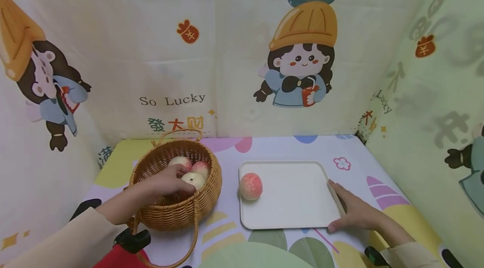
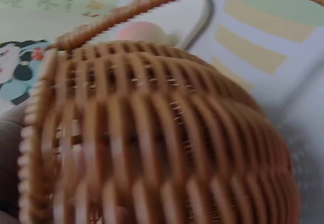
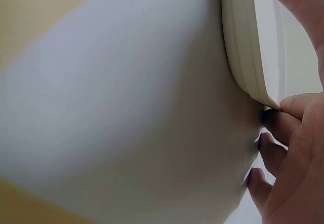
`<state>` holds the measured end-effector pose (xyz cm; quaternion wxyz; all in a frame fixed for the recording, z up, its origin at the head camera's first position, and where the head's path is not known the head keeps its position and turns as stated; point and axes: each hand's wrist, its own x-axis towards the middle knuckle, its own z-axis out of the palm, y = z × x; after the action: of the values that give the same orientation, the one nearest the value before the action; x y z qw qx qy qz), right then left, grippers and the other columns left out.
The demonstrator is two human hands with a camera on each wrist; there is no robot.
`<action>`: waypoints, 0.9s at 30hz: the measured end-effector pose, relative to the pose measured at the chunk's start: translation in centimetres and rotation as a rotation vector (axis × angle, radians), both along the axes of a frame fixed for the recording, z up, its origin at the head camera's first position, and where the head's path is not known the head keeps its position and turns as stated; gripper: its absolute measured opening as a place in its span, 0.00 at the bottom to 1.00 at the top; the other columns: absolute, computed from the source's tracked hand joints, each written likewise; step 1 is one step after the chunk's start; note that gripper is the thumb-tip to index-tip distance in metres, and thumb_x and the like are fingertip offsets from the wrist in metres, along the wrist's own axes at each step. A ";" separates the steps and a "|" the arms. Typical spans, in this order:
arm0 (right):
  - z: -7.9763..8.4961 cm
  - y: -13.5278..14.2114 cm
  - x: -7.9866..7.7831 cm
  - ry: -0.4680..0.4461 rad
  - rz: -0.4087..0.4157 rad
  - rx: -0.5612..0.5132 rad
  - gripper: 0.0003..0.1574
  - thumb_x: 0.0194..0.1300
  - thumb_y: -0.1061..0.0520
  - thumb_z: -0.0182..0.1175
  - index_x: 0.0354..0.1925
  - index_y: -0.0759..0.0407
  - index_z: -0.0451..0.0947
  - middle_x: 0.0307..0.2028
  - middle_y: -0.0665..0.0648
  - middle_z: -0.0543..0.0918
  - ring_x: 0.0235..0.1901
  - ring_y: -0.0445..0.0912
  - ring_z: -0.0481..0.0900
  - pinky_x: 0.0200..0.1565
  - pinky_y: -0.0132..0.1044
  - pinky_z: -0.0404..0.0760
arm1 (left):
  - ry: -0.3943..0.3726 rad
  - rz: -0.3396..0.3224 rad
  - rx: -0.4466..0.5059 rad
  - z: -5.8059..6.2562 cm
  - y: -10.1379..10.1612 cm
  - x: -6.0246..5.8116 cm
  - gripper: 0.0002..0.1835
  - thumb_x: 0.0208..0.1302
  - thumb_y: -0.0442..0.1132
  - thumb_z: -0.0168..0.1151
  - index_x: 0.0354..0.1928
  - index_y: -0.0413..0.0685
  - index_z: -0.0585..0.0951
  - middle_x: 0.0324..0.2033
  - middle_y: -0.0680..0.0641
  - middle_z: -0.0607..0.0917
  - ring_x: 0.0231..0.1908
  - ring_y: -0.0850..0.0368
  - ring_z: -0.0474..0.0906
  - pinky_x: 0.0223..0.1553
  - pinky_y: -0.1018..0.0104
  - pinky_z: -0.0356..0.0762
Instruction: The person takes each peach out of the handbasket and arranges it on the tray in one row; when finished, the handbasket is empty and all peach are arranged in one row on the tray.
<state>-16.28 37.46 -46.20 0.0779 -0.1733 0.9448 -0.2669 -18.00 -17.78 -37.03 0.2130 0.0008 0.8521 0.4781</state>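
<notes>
A brown wicker basket [image 1: 177,215] holds several peaches, pale with pink blush. My left hand [image 1: 170,182] reaches over its rim, and thumb and fingers hold a pale peach [image 1: 194,179] inside. Behind that one lie two more, a whitish-pink peach [image 1: 180,161] and a pinker peach [image 1: 201,168]. A white rectangular tray [image 1: 295,196] lies to the right of the basket, with one pink peach [image 1: 251,186] at its left side. My right hand [image 1: 357,211] rests against the tray's right edge, thumb and forefinger spread apart. In the right wrist view a fingertip touches the rim [image 3: 250,57].
The basket's handle [image 1: 195,230] hangs down in front toward the table's near side. A patterned cloth [image 1: 280,148] covers the table. Printed cloth walls [image 1: 234,62] stand behind and on both sides. Something red [image 1: 121,257] shows below the basket at the near edge.
</notes>
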 end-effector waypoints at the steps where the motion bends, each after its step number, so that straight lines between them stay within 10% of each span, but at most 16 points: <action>1: 0.0 0.0 0.0 0.001 -0.001 0.002 0.83 0.38 0.35 0.82 0.77 0.70 0.49 0.71 0.81 0.56 0.68 0.78 0.55 0.61 0.73 0.60 | 0.009 0.023 0.042 0.2 -0.2 0.0 0.38 0.56 0.39 0.73 0.64 0.35 0.66 0.54 0.33 0.73 0.45 0.46 0.75 0.40 0.56 0.79; 15: 0.0 -0.2 0.0 -0.015 -0.007 -0.016 0.83 0.38 0.36 0.82 0.77 0.71 0.49 0.71 0.82 0.55 0.69 0.78 0.53 0.61 0.74 0.57 | 0.011 0.207 0.848 3.0 1.7 -1.7 0.24 0.73 0.48 0.42 0.66 0.49 0.58 0.58 0.39 0.64 0.42 0.50 0.74 0.40 0.62 0.73; 27: -0.1 0.0 -0.2 -0.034 -0.016 0.004 0.83 0.38 0.35 0.82 0.78 0.68 0.48 0.73 0.79 0.55 0.70 0.77 0.52 0.61 0.74 0.59 | -0.010 0.082 0.924 3.8 6.4 -2.7 0.26 0.73 0.50 0.52 0.68 0.50 0.65 0.56 0.41 0.72 0.46 0.46 0.79 0.53 0.50 0.78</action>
<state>-16.45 37.42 -46.31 0.0924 -0.1612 0.9452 -0.2683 -20.74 -11.39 -33.23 0.1752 0.0596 0.5481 0.8157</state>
